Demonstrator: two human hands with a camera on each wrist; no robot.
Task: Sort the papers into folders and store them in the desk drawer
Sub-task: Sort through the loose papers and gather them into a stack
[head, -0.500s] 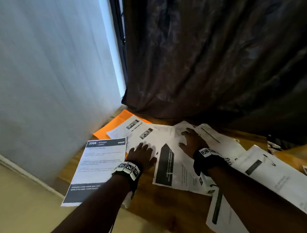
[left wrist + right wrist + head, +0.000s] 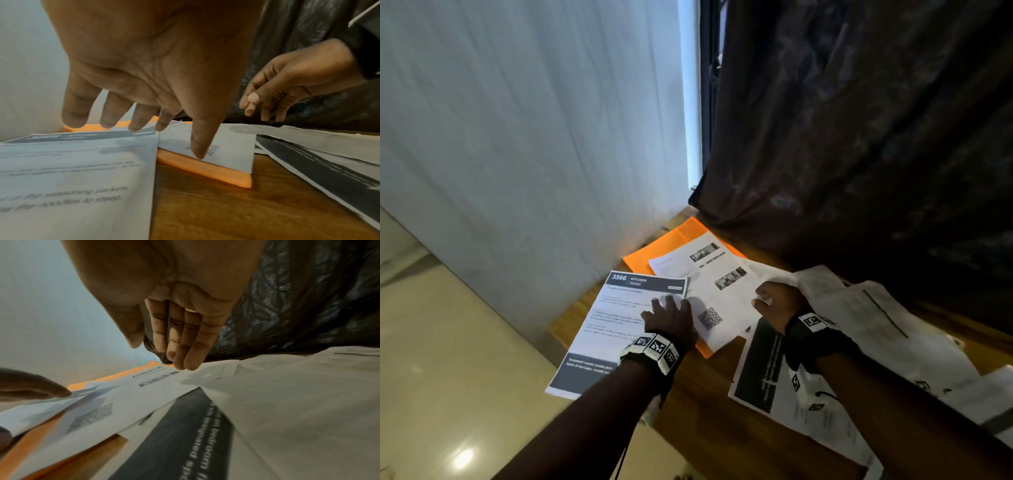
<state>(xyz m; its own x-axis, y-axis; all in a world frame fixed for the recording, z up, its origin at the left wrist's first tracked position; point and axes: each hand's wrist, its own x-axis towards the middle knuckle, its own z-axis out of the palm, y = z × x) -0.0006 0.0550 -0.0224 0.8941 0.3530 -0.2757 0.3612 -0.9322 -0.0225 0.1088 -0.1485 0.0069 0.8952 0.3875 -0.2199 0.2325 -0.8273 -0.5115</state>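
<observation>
The left hand (image 2: 669,320) lies with straight, spread fingers over the "KITCHEN" sheet (image 2: 613,322), thumb tip apparently touching the photo sheet (image 2: 717,291) atop the orange folder (image 2: 654,255). The right hand (image 2: 779,305) hovers beside it, fingers relaxed, holding nothing. More papers (image 2: 876,329) spread across the wooden desk (image 2: 709,407).

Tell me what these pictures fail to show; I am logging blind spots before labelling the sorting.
- Orange folder: mostly covered by the photo sheet in the head view; open or closed, unclear.
- Kitchen sheet body text: blurred in the head and left wrist views.
- Desk drawer: in no view.
- Right-hand papers: cut off by the head view's right edge and the forearm.
- Left hand: whether the fingertips touch paper, unclear.
</observation>
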